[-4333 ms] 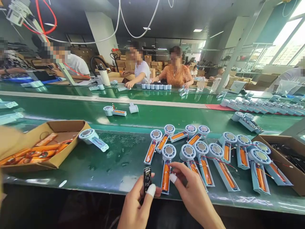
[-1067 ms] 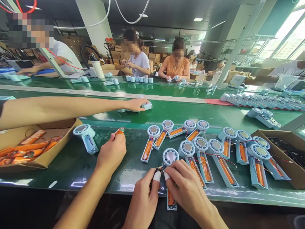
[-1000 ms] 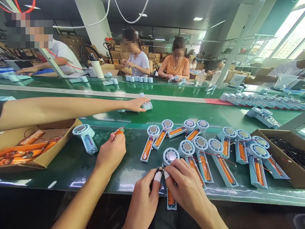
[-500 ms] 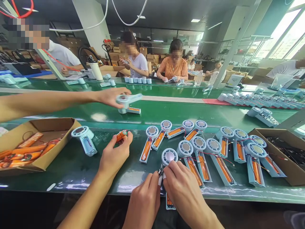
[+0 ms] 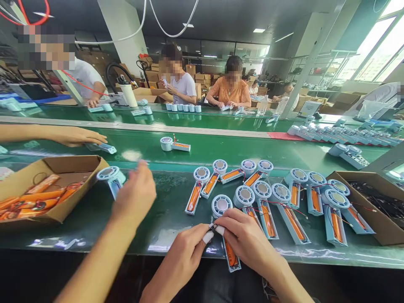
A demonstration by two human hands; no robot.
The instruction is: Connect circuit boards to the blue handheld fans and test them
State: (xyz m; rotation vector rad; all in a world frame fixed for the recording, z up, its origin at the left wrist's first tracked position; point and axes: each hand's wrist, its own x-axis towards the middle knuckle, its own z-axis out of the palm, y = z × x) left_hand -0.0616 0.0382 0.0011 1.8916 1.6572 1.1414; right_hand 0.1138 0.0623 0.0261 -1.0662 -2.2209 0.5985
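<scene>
My left hand (image 5: 186, 246) and my right hand (image 5: 244, 231) meet at the table's front edge, fingertips pinched together on a small dark part (image 5: 213, 227), too small to name. White wraps cover some fingertips. Right beneath them lies an open light-blue handheld fan body (image 5: 221, 205), its round head pointing away and its orange battery (image 5: 232, 254) showing in the handle. My right hand hides the middle of that handle. To the right and behind are several similar fan bodies (image 5: 267, 219) with orange batteries and thin red and black wires.
At left, a co-worker's blurred hand (image 5: 135, 195) is by a fan body (image 5: 109, 173); their other hand (image 5: 75, 136) is over the green belt. A cardboard box (image 5: 72, 189) holds orange batteries. Another box (image 5: 389, 231) holds dark parts. One fan body (image 5: 166, 144) rests on the belt.
The co-worker's far hand has moved left with a fan body. Their near hand has moved left, and the orange battery in it is now out of sight. My hands stay pinched on the small part.
</scene>
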